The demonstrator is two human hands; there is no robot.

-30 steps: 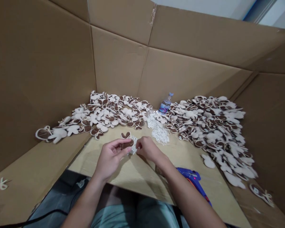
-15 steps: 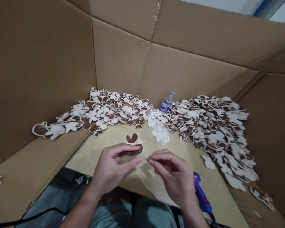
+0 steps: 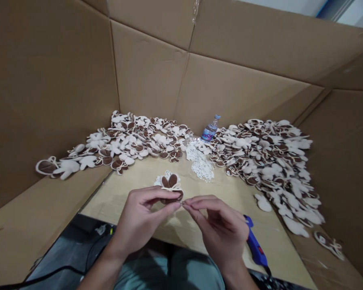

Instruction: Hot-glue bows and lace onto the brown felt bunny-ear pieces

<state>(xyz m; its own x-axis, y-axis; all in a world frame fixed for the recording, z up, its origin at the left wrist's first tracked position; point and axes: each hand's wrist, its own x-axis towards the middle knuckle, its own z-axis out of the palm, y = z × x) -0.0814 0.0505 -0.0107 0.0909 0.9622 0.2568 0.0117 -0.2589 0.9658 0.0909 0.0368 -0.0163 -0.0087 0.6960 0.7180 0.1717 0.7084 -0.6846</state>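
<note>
A brown and white bunny-shaped plush patch (image 3: 170,182) with a cream bow is gripped between the fingers and thumb of my left hand (image 3: 145,215). White lacy edging (image 3: 159,180) shows behind its ears; whether it is joined to the patch I cannot tell. My right hand (image 3: 219,225) is closed in a pinch, its fingertips meeting my left thumb just below the patch. Something thin and small sits between those fingertips, too small to name. Beside my right wrist a blue glue gun-like tool (image 3: 255,246) lies on the board (image 3: 109,201).
Similar patches form a heap at the back left (image 3: 130,139) and a larger heap on the right (image 3: 272,161). Between them are white lacy pieces (image 3: 200,164) on clear plastic and a water bottle (image 3: 209,129). Cardboard walls (image 3: 151,68) surround the board. A black cable (image 3: 54,270) runs lower left.
My right hand has moved left, closing the small gap to my left thumb. The patch has tilted slightly, and more of the white lacy edging shows behind it. The view has shifted a little.
</note>
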